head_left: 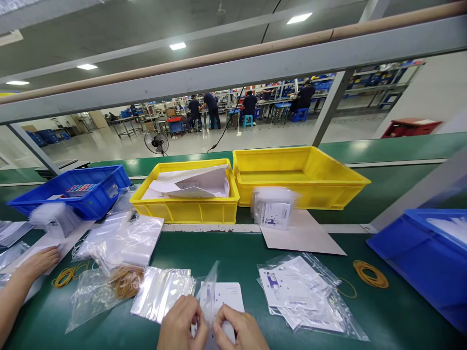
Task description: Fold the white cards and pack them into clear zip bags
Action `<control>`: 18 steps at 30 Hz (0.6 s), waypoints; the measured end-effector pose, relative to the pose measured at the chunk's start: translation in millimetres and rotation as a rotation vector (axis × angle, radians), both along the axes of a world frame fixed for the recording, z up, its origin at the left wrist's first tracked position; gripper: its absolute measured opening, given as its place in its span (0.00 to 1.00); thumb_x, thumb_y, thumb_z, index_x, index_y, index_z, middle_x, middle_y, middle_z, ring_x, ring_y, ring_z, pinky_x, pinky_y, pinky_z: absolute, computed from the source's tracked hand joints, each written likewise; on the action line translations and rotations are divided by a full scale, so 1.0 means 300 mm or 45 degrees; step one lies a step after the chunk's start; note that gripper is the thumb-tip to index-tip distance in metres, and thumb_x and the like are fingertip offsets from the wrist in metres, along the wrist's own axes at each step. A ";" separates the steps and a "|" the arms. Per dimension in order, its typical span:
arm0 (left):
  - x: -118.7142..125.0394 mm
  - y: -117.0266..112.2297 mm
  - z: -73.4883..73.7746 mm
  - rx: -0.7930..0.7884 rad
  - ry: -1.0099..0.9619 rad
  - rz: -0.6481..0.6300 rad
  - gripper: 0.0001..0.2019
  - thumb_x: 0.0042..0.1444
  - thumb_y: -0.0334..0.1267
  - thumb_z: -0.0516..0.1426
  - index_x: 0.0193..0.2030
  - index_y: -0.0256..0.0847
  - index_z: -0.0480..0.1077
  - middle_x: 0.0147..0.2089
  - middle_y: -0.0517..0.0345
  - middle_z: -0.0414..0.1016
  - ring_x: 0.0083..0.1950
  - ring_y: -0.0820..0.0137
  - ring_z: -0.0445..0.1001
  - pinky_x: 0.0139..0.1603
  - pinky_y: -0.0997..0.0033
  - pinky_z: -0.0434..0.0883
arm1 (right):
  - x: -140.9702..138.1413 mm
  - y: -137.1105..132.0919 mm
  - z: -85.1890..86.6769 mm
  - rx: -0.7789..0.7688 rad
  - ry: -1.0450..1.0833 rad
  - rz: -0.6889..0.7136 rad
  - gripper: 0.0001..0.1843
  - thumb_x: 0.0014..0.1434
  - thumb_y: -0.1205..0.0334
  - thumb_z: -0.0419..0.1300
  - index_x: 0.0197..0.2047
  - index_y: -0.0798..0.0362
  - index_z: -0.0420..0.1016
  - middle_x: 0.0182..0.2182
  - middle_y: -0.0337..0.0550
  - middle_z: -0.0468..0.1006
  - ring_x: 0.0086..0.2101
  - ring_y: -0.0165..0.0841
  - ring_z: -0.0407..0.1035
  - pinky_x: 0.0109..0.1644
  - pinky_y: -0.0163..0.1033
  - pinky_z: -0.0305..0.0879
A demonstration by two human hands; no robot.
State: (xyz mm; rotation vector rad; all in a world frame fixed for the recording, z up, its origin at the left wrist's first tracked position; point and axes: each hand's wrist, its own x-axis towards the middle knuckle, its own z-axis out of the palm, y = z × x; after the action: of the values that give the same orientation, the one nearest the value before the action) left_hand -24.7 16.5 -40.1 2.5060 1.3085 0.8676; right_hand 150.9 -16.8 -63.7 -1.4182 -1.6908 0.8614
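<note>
My left hand [182,324] and my right hand [240,329] meet at the bottom middle of the view. Together they pinch a small clear zip bag [209,291] that stands upright between them. A white printed card [225,294] lies on the green belt just behind the bag. A stack of empty clear bags [160,290] sits left of my left hand. To the right lies a pile of filled bags with printed cards [302,296].
Two yellow bins [189,210] [310,187] stand behind, the left one holding papers. Blue bins sit far left [91,194] and at the right edge [426,262]. Rubber bands [370,274] [126,282] lie on the belt. Another person's hand [34,265] rests at the left. Workers stand far behind.
</note>
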 end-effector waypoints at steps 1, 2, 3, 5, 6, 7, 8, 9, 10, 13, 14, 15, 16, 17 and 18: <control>0.002 -0.002 -0.007 -0.020 0.043 -0.099 0.10 0.50 0.24 0.55 0.26 0.43 0.59 0.23 0.63 0.67 0.25 0.71 0.70 0.23 0.75 0.61 | 0.004 0.002 0.004 0.006 -0.010 -0.018 0.10 0.60 0.59 0.51 0.27 0.48 0.65 0.22 0.36 0.74 0.23 0.32 0.69 0.29 0.33 0.57; 0.007 -0.005 -0.013 -0.047 0.080 -0.184 0.11 0.47 0.23 0.55 0.26 0.43 0.58 0.23 0.63 0.67 0.24 0.72 0.70 0.23 0.75 0.60 | 0.008 0.004 0.007 0.012 -0.021 -0.039 0.11 0.61 0.58 0.50 0.27 0.48 0.64 0.22 0.36 0.73 0.23 0.32 0.68 0.29 0.33 0.57; 0.014 -0.008 -0.017 -0.075 0.101 -0.240 0.11 0.45 0.23 0.54 0.26 0.43 0.58 0.23 0.63 0.67 0.24 0.72 0.70 0.23 0.75 0.59 | 0.010 0.007 0.009 0.020 -0.033 -0.058 0.12 0.62 0.58 0.49 0.27 0.48 0.64 0.21 0.36 0.72 0.23 0.32 0.68 0.29 0.34 0.57; 0.029 -0.013 -0.011 -0.124 0.103 -0.258 0.10 0.45 0.23 0.54 0.26 0.42 0.57 0.23 0.63 0.68 0.24 0.72 0.70 0.24 0.75 0.59 | 0.010 0.012 0.009 0.039 -0.052 -0.080 0.12 0.61 0.60 0.48 0.26 0.48 0.63 0.19 0.35 0.70 0.21 0.32 0.66 0.28 0.34 0.56; 0.034 -0.013 0.000 -0.145 0.090 -0.250 0.10 0.46 0.24 0.53 0.26 0.42 0.57 0.23 0.63 0.69 0.24 0.72 0.70 0.24 0.75 0.59 | 0.008 0.014 0.008 0.049 -0.058 -0.081 0.12 0.59 0.60 0.48 0.25 0.48 0.62 0.18 0.35 0.69 0.20 0.32 0.66 0.27 0.34 0.55; 0.036 -0.012 0.015 -0.164 0.076 -0.237 0.09 0.47 0.24 0.53 0.25 0.42 0.56 0.23 0.62 0.69 0.24 0.72 0.70 0.24 0.76 0.60 | 0.006 0.016 0.008 0.057 -0.061 -0.079 0.12 0.58 0.60 0.48 0.24 0.48 0.62 0.17 0.34 0.68 0.20 0.32 0.65 0.27 0.34 0.54; 0.034 -0.009 0.035 -0.176 0.059 -0.214 0.09 0.48 0.25 0.52 0.25 0.42 0.56 0.23 0.62 0.69 0.24 0.73 0.70 0.24 0.76 0.60 | 0.007 0.017 0.008 0.061 -0.064 -0.078 0.12 0.58 0.60 0.48 0.23 0.48 0.62 0.17 0.34 0.68 0.19 0.32 0.65 0.26 0.35 0.54; 0.028 -0.005 0.057 -0.184 0.042 -0.175 0.09 0.50 0.26 0.51 0.24 0.42 0.56 0.22 0.62 0.68 0.23 0.73 0.69 0.24 0.77 0.60 | 0.011 0.017 0.012 0.058 -0.066 -0.080 0.12 0.57 0.60 0.48 0.23 0.48 0.63 0.16 0.34 0.67 0.18 0.32 0.65 0.25 0.35 0.53; 0.019 0.000 0.080 -0.187 0.028 -0.121 0.09 0.51 0.27 0.50 0.23 0.42 0.57 0.21 0.63 0.67 0.22 0.74 0.68 0.23 0.77 0.59 | 0.018 0.015 0.018 0.048 -0.067 -0.089 0.13 0.58 0.60 0.48 0.23 0.48 0.64 0.16 0.34 0.68 0.18 0.32 0.65 0.25 0.35 0.53; -0.012 0.015 0.137 -0.138 0.004 0.130 0.10 0.53 0.29 0.49 0.22 0.41 0.57 0.18 0.65 0.62 0.19 0.75 0.64 0.22 0.78 0.57 | 0.060 -0.007 0.057 -0.020 -0.051 -0.172 0.15 0.62 0.57 0.50 0.25 0.48 0.69 0.19 0.37 0.73 0.20 0.35 0.68 0.26 0.37 0.56; -0.020 0.018 0.148 -0.113 0.006 0.195 0.11 0.53 0.29 0.49 0.22 0.41 0.57 0.18 0.65 0.61 0.19 0.76 0.63 0.22 0.78 0.57 | 0.078 -0.020 0.077 -0.049 -0.040 -0.216 0.15 0.64 0.56 0.50 0.29 0.49 0.72 0.20 0.38 0.75 0.21 0.35 0.69 0.26 0.37 0.57; -0.024 0.020 0.154 -0.095 0.013 0.235 0.11 0.53 0.29 0.49 0.21 0.41 0.56 0.18 0.65 0.61 0.19 0.76 0.63 0.22 0.77 0.56 | 0.094 -0.036 0.099 -0.075 -0.025 -0.257 0.15 0.66 0.55 0.50 0.34 0.49 0.75 0.22 0.39 0.76 0.21 0.36 0.69 0.26 0.37 0.59; -0.024 0.020 0.156 -0.083 0.021 0.260 0.10 0.52 0.29 0.49 0.21 0.41 0.56 0.18 0.65 0.61 0.20 0.76 0.62 0.22 0.77 0.56 | 0.109 -0.054 0.123 -0.097 -0.006 -0.300 0.15 0.67 0.54 0.49 0.41 0.49 0.76 0.26 0.41 0.78 0.22 0.36 0.69 0.26 0.37 0.60; -0.020 0.018 0.155 -0.081 0.028 0.270 0.10 0.52 0.29 0.49 0.21 0.41 0.56 0.19 0.65 0.61 0.20 0.76 0.62 0.23 0.77 0.56 | 0.122 -0.074 0.148 -0.112 0.016 -0.348 0.16 0.68 0.53 0.50 0.46 0.50 0.76 0.31 0.43 0.80 0.24 0.36 0.70 0.26 0.36 0.62; -0.014 0.015 0.152 -0.085 0.033 0.272 0.09 0.51 0.29 0.49 0.22 0.41 0.56 0.19 0.65 0.62 0.20 0.75 0.63 0.23 0.77 0.56 | 0.131 -0.095 0.173 -0.111 0.051 -0.417 0.17 0.68 0.51 0.51 0.49 0.49 0.77 0.36 0.45 0.82 0.26 0.36 0.72 0.25 0.35 0.64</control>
State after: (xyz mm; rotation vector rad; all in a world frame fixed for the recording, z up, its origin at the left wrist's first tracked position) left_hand -28.7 20.9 5.5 2.3654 1.6083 0.8203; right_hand 190.1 -45.2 -11.8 -1.6677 -1.3539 0.7789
